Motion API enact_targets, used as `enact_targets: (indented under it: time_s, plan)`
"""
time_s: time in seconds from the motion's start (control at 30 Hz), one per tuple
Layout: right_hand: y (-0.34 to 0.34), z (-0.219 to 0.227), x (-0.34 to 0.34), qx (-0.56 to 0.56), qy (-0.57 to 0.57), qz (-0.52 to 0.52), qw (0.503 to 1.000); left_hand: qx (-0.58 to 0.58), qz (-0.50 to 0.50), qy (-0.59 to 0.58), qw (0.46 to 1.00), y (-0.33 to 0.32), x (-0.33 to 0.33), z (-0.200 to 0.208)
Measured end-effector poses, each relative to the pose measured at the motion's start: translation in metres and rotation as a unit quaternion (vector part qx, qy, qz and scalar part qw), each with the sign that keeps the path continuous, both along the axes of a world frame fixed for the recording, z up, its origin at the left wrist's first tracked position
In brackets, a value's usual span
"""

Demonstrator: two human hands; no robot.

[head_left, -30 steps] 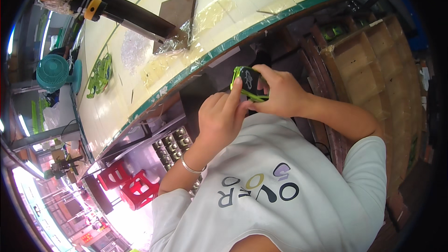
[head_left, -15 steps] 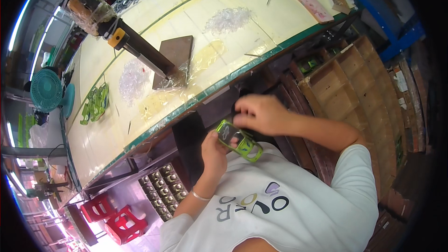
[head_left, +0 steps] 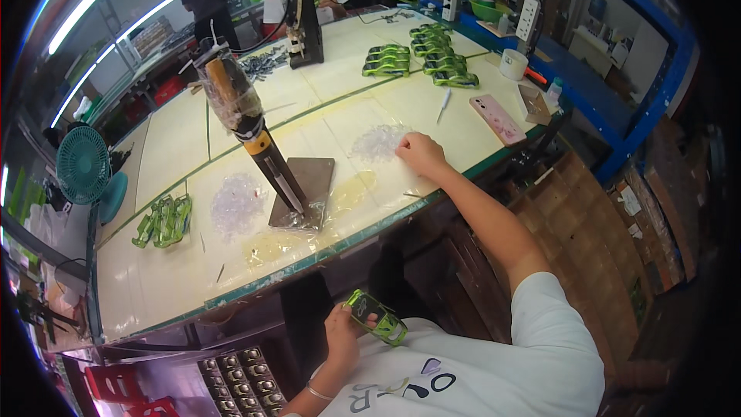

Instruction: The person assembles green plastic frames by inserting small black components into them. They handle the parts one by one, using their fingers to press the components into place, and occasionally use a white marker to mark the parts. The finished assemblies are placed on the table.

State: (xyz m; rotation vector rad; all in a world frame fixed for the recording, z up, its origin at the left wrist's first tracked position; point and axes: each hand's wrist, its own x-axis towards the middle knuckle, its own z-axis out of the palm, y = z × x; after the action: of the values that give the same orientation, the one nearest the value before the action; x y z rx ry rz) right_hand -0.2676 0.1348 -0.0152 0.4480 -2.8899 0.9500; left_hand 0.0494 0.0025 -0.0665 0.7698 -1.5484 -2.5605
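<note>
My left hand (head_left: 340, 340) grips a green toy car body shell (head_left: 390, 329) close to my shirt, below the table's near edge. The shell has open window gaps, and fingers show through one. My right hand (head_left: 424, 157) is stretched out over the table, its fingers curled together at the right edge of a pile of small clear plastic pieces (head_left: 374, 143). Whatever its fingertips hold is hidden. A second pile of clear pieces (head_left: 237, 205) lies farther left, beside an upright black tool with a metal rod (head_left: 270, 162) standing over a brown plate (head_left: 315, 177).
Green car shells (head_left: 164, 220) lie at the left; several more (head_left: 386, 60) stand in rows at the back. A pink phone (head_left: 496, 119), a thin white-handled tool (head_left: 444, 105) and a white cup (head_left: 512, 64) are at the right. A teal fan (head_left: 82, 164) stands left. Other people work beyond.
My right hand has gone from beside the car shell out to the far pile of clear pieces. My left hand still holds the shell. The view has tilted up, showing more of the table.
</note>
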Motion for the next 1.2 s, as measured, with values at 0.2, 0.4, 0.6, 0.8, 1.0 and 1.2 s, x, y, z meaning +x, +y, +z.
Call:
enact_targets:
  time_s: [0.2, 0.4, 0.6, 0.8, 1.0, 1.2]
  plan:
    - [0.000, -0.003, 0.000, -0.078, 0.039, 0.003, 0.996, 0.003, -0.002, 0.007, 1.000, -0.002, 0.001, -0.004]
    - [0.008, -0.012, -0.008, -0.181, 0.041, 0.039, 0.982, 0.005, 0.004, -0.001, 1.000, 0.001, 0.001, 0.002]
    - [0.010, -0.022, -0.010, -0.178, 0.115, 0.063, 0.975, -0.005, 0.001, -0.007, 1.000, 0.004, 0.003, 0.002]
    - [0.017, -0.013, -0.001, -0.344, -0.100, 0.056, 0.932, -0.017, 0.001, -0.014, 1.000, 0.004, 0.003, 0.006]
    - [0.026, -0.012, 0.009, -0.425, -0.140, 0.068, 0.892, -0.026, -0.003, -0.009, 1.000, 0.005, -0.003, 0.003]
    - [0.026, -0.006, 0.018, -0.385, -0.134, 0.063, 0.911, -0.015, -0.023, 0.001, 1.000, 0.013, -0.008, 0.006]
